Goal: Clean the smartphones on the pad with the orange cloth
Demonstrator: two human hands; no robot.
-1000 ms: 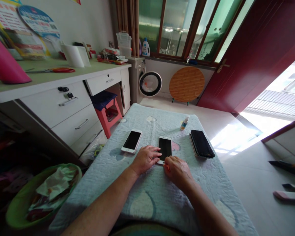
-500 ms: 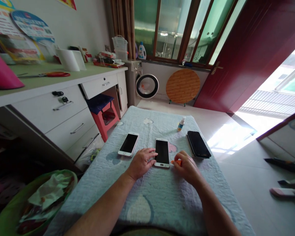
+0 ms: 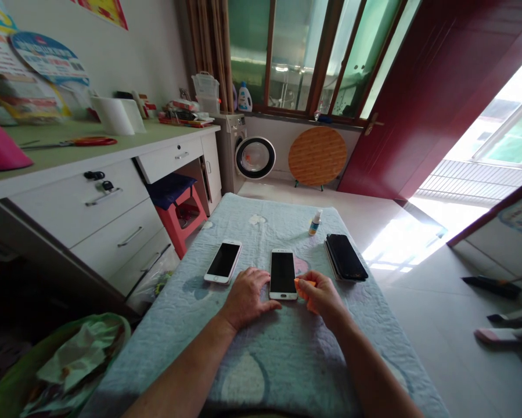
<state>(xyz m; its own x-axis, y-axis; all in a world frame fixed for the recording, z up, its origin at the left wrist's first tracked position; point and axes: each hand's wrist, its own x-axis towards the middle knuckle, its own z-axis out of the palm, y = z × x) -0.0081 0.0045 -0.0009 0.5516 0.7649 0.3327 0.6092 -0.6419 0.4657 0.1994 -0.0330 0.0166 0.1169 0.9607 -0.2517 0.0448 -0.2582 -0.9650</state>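
Observation:
A white-framed smartphone (image 3: pixel 282 273) lies face up with a dark screen on the cloth-covered table (image 3: pixel 261 348). My left hand (image 3: pixel 247 297) rests at its left edge, fingers stretched out and thumb apart near the lower corner. At the phone's lower right edge, my right hand (image 3: pixel 324 297) pinches a small orange cloth-like piece (image 3: pixel 308 283), partly hidden by the fingers. Another white smartphone (image 3: pixel 223 261) lies to the left. On the right is a stack of dark-screened phones (image 3: pixel 346 257). Beyond them stands a small spray bottle (image 3: pixel 315 223) with a white top.
A white desk (image 3: pixel 112 226) with drawers runs along the left, and a red stool (image 3: pixel 180 223) is beside it. At lower left sits a green bin (image 3: pixel 121 331) with waste. A washing machine (image 3: pixel 230 139) with its door open and a round wooden tabletop (image 3: pixel 317 154) are farther back.
My right hand has brought the orange piece against the phone's right edge. The left fingers have drawn back from the screen to the left edge, with the thumb lower. The view has shifted slightly.

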